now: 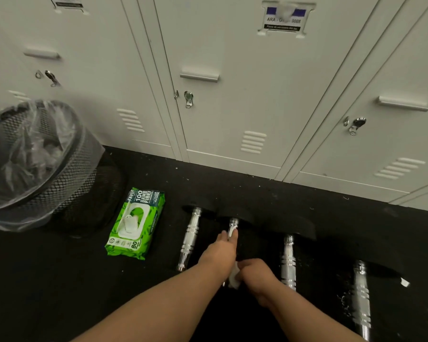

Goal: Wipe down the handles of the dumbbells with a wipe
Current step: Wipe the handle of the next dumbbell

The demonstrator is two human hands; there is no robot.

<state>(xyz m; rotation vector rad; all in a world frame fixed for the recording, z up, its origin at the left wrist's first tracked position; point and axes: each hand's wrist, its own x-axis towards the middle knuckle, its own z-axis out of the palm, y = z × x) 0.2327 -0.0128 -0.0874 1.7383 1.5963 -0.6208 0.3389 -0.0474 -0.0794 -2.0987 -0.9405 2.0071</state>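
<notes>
A: What sort of place is this?

B: A gym locker room. A row of pale metal lockers (232,82) runs along the back, each with a pull, a lock and vent slots, one with a label (284,18).

A: Anything else?

B: The floor (47,280) is black speckled rubber matting. Four dumbbells (189,239) with chrome handles lie on it, beside a pack of wipes (135,224) and a lined mesh bin (35,164).
</notes>
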